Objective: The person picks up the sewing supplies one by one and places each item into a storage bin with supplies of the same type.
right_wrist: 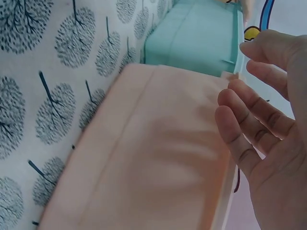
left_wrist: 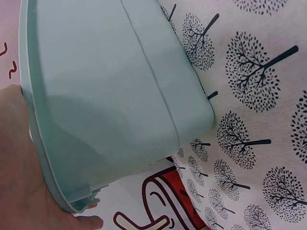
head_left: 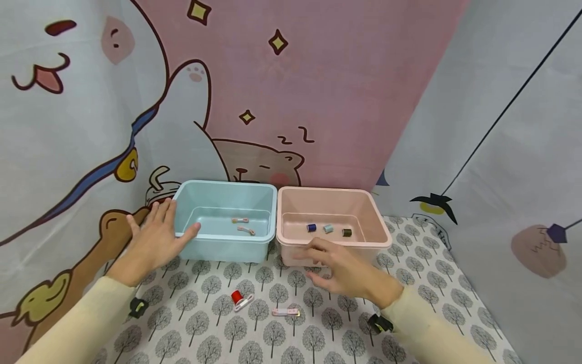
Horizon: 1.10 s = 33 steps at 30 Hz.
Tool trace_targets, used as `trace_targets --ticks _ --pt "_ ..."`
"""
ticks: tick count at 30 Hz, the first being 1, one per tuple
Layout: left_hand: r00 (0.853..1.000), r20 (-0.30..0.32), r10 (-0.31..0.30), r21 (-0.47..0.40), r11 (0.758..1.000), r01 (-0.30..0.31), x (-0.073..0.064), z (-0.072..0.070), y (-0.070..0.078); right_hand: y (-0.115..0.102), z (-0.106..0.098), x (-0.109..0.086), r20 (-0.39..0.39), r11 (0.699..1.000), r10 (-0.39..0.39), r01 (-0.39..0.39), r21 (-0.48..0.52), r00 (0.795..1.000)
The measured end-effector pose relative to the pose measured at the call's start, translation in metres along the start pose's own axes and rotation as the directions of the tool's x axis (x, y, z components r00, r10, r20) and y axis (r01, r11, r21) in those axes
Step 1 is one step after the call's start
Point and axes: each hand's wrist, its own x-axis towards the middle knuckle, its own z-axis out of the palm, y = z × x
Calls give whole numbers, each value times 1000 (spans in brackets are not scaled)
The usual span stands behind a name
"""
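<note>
My left hand (head_left: 156,237) is at the left front corner of a light blue bin (head_left: 243,237), fingers straight and spread over its rim. Two small slim pink pieces (head_left: 246,230) lie in that bin. My right hand (head_left: 343,265), fingers loosely bent and holding nothing, hovers by the front rim of a pink bin (head_left: 291,241). Inside the pink bin are a dark blue thread spool (head_left: 311,228), a pale blue spool (head_left: 328,229) and a dark green spool (head_left: 347,232). The right wrist view shows the right fingertips (right_wrist: 228,117) close to the pink rim.
On the tree-print cloth (head_left: 209,331) in front lie a red thread spool (head_left: 237,297), a slim white-and-pink piece (head_left: 244,303) against it, and a flat pink-and-white piece (head_left: 285,312) with a yellowish end. Printed fabric (head_left: 345,91) hangs behind the bins.
</note>
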Motion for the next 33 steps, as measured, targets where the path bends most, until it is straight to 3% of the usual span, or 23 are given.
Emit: trace_targets --ticks 15,33 --pt "1000 3 -2 4 1000 2 0 0 1 -5 28 -9 72 998 48 -46 -30 996" --pt "1000 11 -6 6 1000 6 -1 -2 1 -9 55 -12 152 995 92 -97 25 984"
